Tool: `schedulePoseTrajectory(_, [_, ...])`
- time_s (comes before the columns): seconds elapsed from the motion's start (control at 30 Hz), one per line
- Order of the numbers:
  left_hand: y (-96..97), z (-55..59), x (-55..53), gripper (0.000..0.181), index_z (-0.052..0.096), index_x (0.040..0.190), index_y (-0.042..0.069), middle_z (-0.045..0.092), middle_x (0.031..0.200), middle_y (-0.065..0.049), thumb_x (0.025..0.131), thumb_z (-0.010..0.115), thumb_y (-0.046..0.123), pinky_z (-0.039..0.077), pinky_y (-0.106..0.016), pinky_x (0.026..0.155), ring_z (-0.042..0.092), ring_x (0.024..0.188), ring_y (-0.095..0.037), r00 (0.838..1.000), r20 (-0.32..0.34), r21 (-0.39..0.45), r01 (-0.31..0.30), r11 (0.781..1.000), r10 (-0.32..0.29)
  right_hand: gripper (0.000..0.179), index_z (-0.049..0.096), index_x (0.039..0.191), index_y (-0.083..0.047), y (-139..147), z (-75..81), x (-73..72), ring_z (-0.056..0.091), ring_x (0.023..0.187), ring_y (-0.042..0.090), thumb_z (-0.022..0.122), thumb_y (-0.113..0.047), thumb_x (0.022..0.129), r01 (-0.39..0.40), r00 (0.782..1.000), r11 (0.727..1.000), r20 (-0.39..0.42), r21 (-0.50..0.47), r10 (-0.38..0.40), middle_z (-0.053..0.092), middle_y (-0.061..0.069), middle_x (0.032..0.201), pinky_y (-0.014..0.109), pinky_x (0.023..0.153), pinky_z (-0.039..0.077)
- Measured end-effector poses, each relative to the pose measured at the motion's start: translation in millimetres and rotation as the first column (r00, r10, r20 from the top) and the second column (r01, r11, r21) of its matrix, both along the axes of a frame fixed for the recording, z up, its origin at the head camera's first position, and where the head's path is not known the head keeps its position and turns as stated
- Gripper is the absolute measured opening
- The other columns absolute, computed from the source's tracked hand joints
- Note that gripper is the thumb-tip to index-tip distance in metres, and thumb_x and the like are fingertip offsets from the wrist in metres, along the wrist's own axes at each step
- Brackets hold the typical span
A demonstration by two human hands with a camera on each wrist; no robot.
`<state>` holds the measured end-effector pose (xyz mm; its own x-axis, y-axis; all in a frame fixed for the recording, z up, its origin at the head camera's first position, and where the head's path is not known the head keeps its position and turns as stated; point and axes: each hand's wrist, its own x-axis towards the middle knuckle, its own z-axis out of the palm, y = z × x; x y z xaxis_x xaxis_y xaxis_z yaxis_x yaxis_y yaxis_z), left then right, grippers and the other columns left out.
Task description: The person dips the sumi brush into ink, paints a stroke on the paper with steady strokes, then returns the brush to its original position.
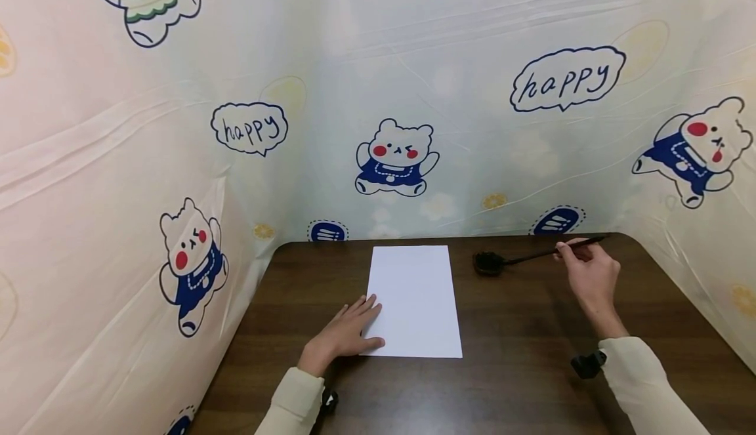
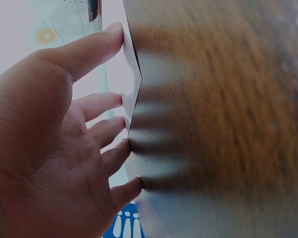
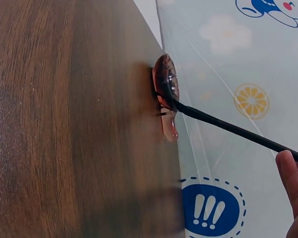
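A slim, straight black brush-like rod (image 3: 228, 128) is held at a slant on the right of the table, its lower end dipped into a small, reddish-brown translucent dish (image 3: 164, 82) with a stubby tab; the tip itself is lost in the dark of the bowl. By the look of it, the rod is light and stiff, and is best taken between thumb and fingertips along the shaft; the dish seems light too, hard, smooth and easily nudged. And the shaft is indeed pinched, well up toward its free end, by the right hand (image 1: 590, 277), the fingers curled in with no more gap left than the shaft fills, a short length being left to jut past them. Further left, a plain white rectangular sheet of paper (image 1: 416, 304), likely thin and quick to slide or crease, is touched along its left edge by the left hand (image 1: 348, 329), fingers spread and nothing grasped. All of it is borne by a dark brown wood-grain table (image 1: 520, 382), backed by pale printed fabric (image 1: 319, 159).
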<state>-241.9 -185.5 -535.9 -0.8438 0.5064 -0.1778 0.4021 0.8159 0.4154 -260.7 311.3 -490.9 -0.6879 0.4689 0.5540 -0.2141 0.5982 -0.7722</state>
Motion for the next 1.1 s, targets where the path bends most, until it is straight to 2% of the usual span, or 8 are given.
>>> schedulePoseTrajectory(0.23, [-0.5,-0.3,0.3,0.084,0.040,0.165,0.012,0.026,0.178,-0.011,0.098,0.070,0.052,0.016,-0.067,0.132,0.017,0.167,-0.038,1.000,0.000,0.002,0.002,1.000,-0.002,0.019,0.078,0.099,-0.001,1,1.4,1.8,0.058,0.068,-0.027,0.079,-0.020,0.098,0.000,1.000,1.000,0.011,0.005,0.000,0.060,-0.041,0.074,0.002,0.064,0.043])
schedulePoseTrajectory(0.47, [-1.2,-0.5,-0.9,0.084,0.040,0.165,0.013,0.026,0.178,-0.010,0.098,0.069,0.052,0.016,-0.067,0.132,0.018,0.167,-0.037,1.000,-0.002,-0.001,0.001,1.000,-0.001,0.017,0.079,0.098,-0.002,3,1.9,1.7,0.058,0.068,-0.027,0.080,-0.019,0.098,0.001,1.000,1.000,-0.008,0.016,-0.001,0.076,-0.018,0.076,0.002,0.063,0.042])
schedulePoseTrajectory(0.53, [-0.9,-0.2,-1.0,0.084,0.040,0.166,0.013,0.026,0.178,-0.010,0.098,0.069,0.053,0.015,-0.067,0.132,0.017,0.167,-0.037,1.000,-0.001,-0.003,0.001,1.000,-0.001,0.017,0.079,0.098,-0.002,3,2.6,2.4,0.058,0.068,-0.027,0.080,-0.019,0.098,0.001,1.000,1.000,-0.012,0.012,0.000,0.075,-0.021,0.076,0.002,0.063,0.042])
schedulePoseTrajectory(0.73, [0.2,0.0,0.5,0.084,0.039,0.166,0.012,0.025,0.178,-0.010,0.098,0.069,0.053,0.015,-0.067,0.132,0.017,0.167,-0.037,1.000,0.004,0.000,0.005,1.000,-0.005,0.019,0.079,0.096,-0.001,2,6.4,4.5,0.058,0.067,-0.027,0.080,-0.020,0.098,0.015,0.999,1.000,-0.047,0.004,-0.015,0.062,-0.040,0.074,0.002,0.063,0.042])
schedulePoseTrajectory(1.1, [0.2,1.6,1.5,0.084,0.039,0.166,0.012,0.026,0.178,-0.011,0.098,0.069,0.052,0.015,-0.067,0.132,0.017,0.167,-0.038,1.000,0.002,-0.001,-0.002,1.000,0.002,0.019,0.079,0.098,0.001,-1,14.4,-0.2,0.060,0.068,-0.025,0.080,-0.017,0.097,-0.007,0.997,1.000,-0.082,-0.014,0.006,0.072,-0.027,0.077,0.000,0.064,0.045])
